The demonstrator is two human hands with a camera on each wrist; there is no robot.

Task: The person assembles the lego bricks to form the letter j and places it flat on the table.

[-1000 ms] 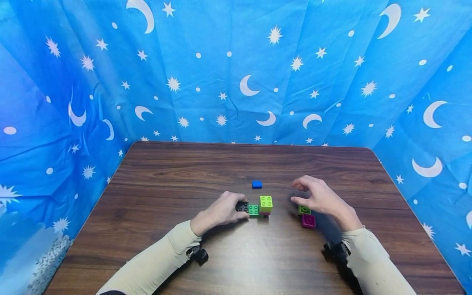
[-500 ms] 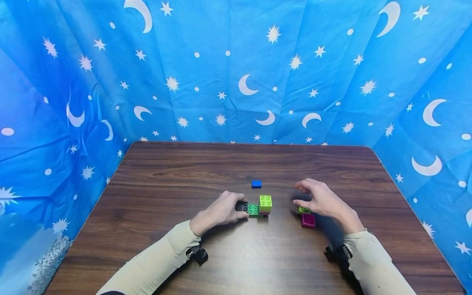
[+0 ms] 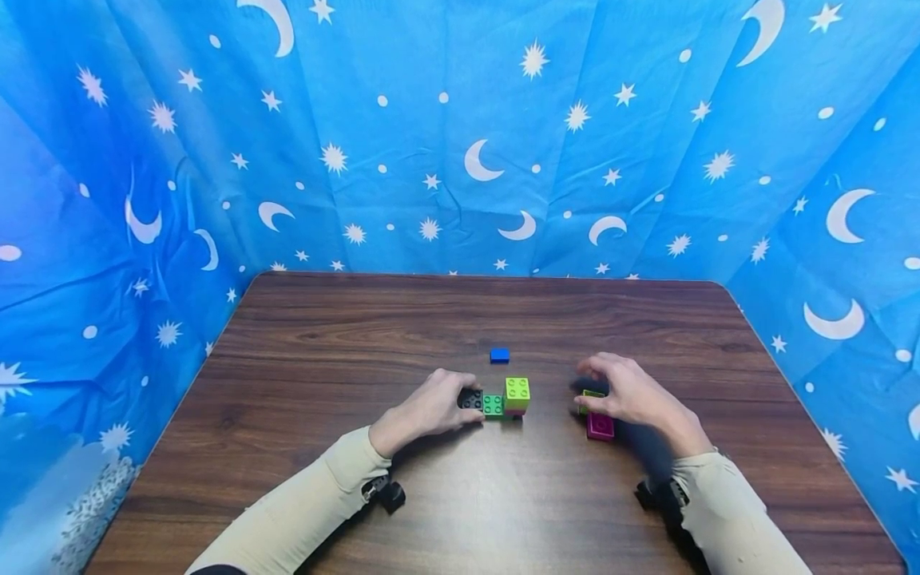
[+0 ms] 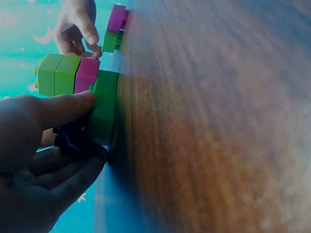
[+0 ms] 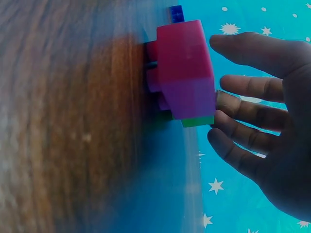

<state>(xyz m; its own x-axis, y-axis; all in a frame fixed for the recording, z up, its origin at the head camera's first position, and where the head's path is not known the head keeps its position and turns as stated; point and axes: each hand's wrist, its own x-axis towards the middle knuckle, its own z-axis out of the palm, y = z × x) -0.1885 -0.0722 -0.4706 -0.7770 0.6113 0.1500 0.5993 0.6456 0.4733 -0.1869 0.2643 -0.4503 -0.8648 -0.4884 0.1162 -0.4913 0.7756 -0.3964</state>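
Observation:
My left hand (image 3: pixel 431 406) pinches a black toy brick (image 3: pixel 471 400) between thumb and fingers. It sits at the left end of a small build with a green brick (image 3: pixel 493 406) beside it. At the right end, two lime bricks (image 3: pixel 517 390) are stacked on a magenta brick (image 4: pixel 87 75). My right hand (image 3: pixel 640 397), fingers spread and loosely bent, hovers over a loose lime brick (image 3: pixel 592 395) and a magenta brick (image 3: pixel 600 426). Those two lie studs down, side by side. Whether the right fingertips touch the lime brick cannot be told.
Behind the build lies a small blue brick (image 3: pixel 499 356) on the wooden table (image 3: pixel 345 335). A blue curtain (image 3: pixel 431 144) with moons and stars surrounds the table's back and sides. Black cameras (image 3: pixel 391 497) are strapped at both wrists.
My right hand has shifted slightly nearer and lower, toward the loose lime brick. The left hand keeps its grip on the black brick, and the build stays put.

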